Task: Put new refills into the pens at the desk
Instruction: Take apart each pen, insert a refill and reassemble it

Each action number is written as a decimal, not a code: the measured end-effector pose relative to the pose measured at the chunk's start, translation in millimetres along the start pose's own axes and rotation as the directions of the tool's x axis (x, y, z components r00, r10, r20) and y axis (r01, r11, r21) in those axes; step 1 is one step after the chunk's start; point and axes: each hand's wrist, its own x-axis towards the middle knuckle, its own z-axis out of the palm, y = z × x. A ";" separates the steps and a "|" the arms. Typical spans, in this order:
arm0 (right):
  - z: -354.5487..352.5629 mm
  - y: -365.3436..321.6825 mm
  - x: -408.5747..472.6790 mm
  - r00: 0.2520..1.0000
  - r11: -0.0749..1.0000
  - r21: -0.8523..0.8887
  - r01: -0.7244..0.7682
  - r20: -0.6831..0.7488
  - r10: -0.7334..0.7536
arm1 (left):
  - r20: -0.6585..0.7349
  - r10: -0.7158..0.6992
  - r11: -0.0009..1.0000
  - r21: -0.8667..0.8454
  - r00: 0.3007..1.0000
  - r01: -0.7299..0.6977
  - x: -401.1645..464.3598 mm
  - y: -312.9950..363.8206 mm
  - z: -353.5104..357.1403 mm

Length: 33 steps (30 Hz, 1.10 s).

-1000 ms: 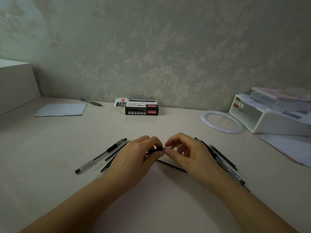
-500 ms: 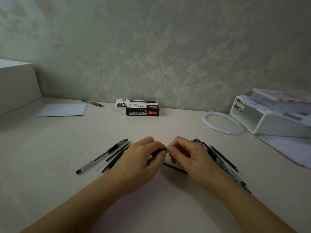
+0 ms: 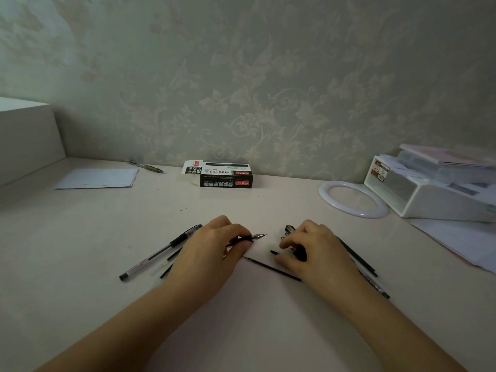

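My left hand (image 3: 212, 253) grips a pen (image 3: 253, 237) near its black grip, and the metal tip pokes out to the right. My right hand (image 3: 314, 251) hovers a short way to the right with its fingers curled over small dark pen parts (image 3: 290, 229); a black cap (image 3: 274, 252) lies by its thumb. A thin black refill (image 3: 271, 269) lies on the desk between my hands. A capped clear pen (image 3: 161, 252) and loose refills lie left of my left hand. More pens (image 3: 359, 261) lie under and beyond my right wrist.
A black refill box (image 3: 226, 178) stands open near the wall. A white ring (image 3: 353, 198) and a white organiser (image 3: 434, 194) with papers sit at right. Folded paper (image 3: 98, 178) and a green pen (image 3: 146, 166) lie at back left, beside a white block (image 3: 26, 140).
My hands were together on the pen tip; now they are apart. My right hand has moved right and down to the parts on the desk, while my left keeps the pen.
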 end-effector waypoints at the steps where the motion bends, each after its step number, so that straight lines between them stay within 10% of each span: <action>1: 1.5 0.1 -0.2 1.000 1.000 -0.021 0.007 0.021 -0.006 | 0.007 -0.007 1.000 0.002 1.000 0.007 0.0 -1.0 0.5; 33: -1.3 -12.4 -0.9 0.994 0.822 0.560 0.107 -0.067 -0.084 | 0.023 0.071 0.996 -0.055 0.997 -0.070 1.4 3.6 -4.5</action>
